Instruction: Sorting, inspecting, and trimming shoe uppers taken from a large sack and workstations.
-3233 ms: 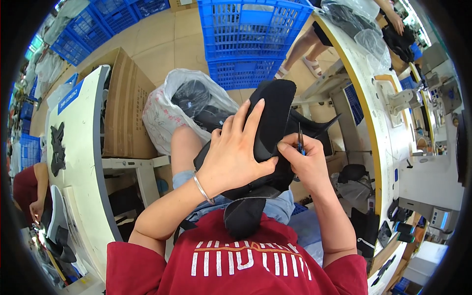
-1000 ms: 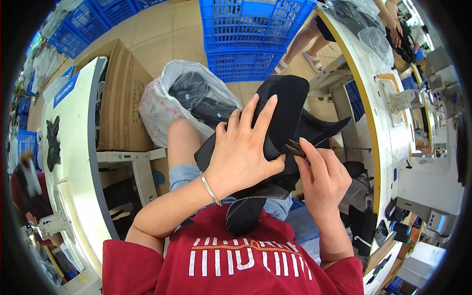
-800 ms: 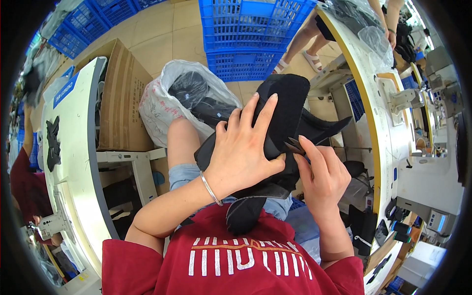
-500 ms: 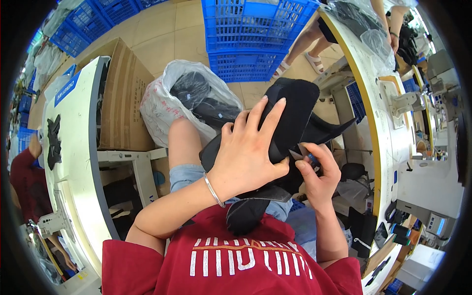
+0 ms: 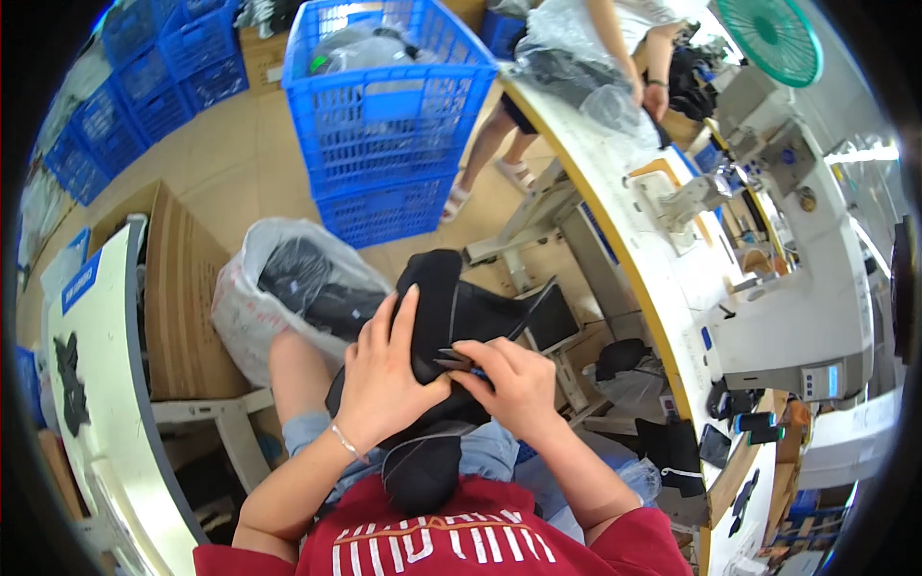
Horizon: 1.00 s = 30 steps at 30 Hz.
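A padded black fabric piece point(image 5: 434, 298) with stitched edges and several flaps lies across my lap. My left hand point(image 5: 386, 379) grips it from above, fingers stretched over the cloth and thumb at its fold. In my right hand point(image 5: 514, 382) is a small pair of thread snips point(image 5: 451, 359), with grey metal blades and a bit of blue at the handle. The blades are at the fabric, close to my left thumb. My fingers hide most of the handle. A rounded black part of the piece hangs toward my shirt.
A white plastic bag point(image 5: 240, 298) of black wrapped pieces stands beside my knee, near a cardboard box point(image 5: 192, 298). Stacked blue crates point(image 5: 384, 144) are ahead. Right, a yellow-edged table point(image 5: 634, 278) carries a sewing machine point(image 5: 797, 326); another person's hands point(image 5: 653, 96) work at its far end.
The view has swung, so the crates and table appear further left. The snips have moved closer to my left thumb. My left hand keeps its hold on the black fabric piece.
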Tool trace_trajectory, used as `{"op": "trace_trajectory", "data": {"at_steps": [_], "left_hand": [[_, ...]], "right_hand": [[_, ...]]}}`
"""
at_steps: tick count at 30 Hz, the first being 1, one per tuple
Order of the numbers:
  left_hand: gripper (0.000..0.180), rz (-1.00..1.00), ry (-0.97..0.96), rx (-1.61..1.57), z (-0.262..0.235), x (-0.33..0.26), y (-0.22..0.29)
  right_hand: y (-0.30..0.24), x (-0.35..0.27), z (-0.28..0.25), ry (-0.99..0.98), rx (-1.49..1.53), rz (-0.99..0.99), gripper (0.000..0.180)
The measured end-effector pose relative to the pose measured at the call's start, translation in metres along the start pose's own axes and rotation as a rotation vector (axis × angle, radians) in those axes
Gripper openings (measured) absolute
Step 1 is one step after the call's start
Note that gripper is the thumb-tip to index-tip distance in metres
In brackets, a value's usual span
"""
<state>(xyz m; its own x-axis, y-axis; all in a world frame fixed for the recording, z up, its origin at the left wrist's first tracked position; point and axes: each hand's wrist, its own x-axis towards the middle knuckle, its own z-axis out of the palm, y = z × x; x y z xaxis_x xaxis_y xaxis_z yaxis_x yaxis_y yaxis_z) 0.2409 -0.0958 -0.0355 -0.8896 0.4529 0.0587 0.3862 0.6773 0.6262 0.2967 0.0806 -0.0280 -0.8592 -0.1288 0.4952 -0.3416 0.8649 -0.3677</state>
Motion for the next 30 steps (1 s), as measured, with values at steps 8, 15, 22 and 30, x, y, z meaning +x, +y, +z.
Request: {"op": "trace_trajectory", "data": {"at_steps": [8,15,22,30], "left_hand": [[0.102,0.008,-0.021,0.072,0.003,0.004,0.002],[0.102,-0.012,0.002,0.062,0.003,0.006,0.002],[0.103,-0.023,-0.025,0.089,0.008,0.005,-0.003],[0.103,-0.027,0.003,0.107,0.012,0.004,-0.005]], "right_hand": [[0.009,0.000,-0.006,0.004,-0.190,-0.143,0.031],[0.001,0.004,-0.020,-0.011,0.199,0.218,0.023],[0.002,-0.002,-0.008,-0.104,0.093,0.233,0.030],[0.001,0.007,-0.004,-0.100,0.072,0.145,0.024]]}}
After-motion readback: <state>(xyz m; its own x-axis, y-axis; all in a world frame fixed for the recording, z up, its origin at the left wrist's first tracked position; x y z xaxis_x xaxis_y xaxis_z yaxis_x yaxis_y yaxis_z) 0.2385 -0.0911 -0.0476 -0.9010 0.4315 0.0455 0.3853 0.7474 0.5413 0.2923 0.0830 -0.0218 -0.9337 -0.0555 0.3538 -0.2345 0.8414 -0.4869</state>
